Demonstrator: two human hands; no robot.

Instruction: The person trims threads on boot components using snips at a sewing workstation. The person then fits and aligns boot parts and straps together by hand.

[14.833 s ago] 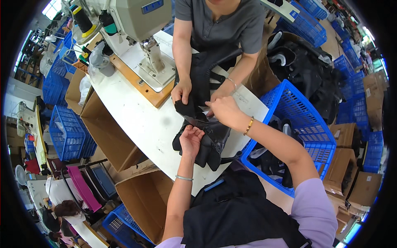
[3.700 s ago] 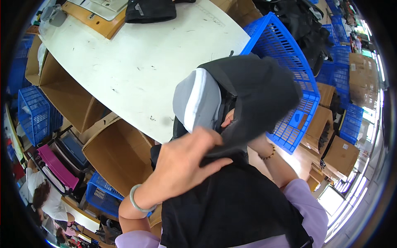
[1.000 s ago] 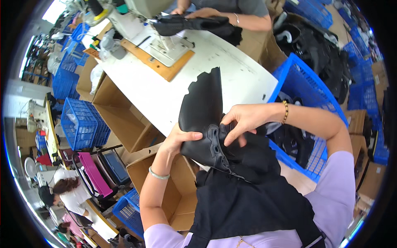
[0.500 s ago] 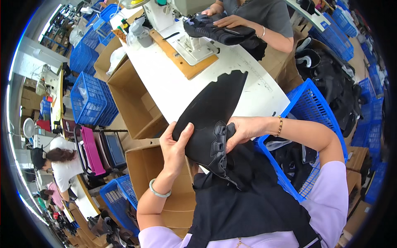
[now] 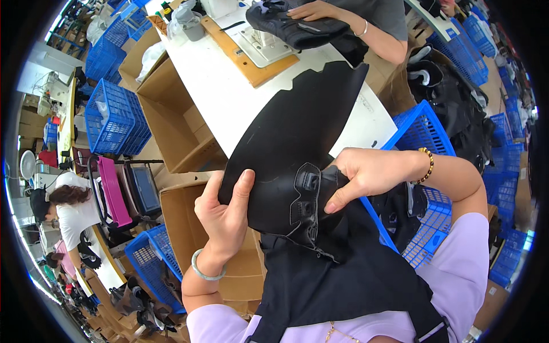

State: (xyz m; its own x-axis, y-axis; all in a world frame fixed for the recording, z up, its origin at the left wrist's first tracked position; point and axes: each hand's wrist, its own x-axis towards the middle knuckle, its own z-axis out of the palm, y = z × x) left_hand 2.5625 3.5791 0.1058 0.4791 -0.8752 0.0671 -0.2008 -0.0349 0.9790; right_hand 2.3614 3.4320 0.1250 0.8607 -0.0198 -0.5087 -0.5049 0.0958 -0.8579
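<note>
Beyond the fingertips point(image 5: 247, 174) the white table point(image 5: 229, 103) lies bare; farther on, a co-worker's hand point(image 5: 320, 10) blocks — an open cardboard box point(image 5: 183, 131) left, a blue crate point(image 5: 423, 126) right.

An open brown box point(image 5: 183, 123) stands well up and to the left of the left fingers point(image 5: 243, 183), against the counter point(image 5: 229, 97) edge. A second open brown box point(image 5: 183, 228) sits just below and behind those fingers. Closed brown boxes point(image 5: 28, 117) stack far to their left. No labels, signs or screens can be made out.
</note>
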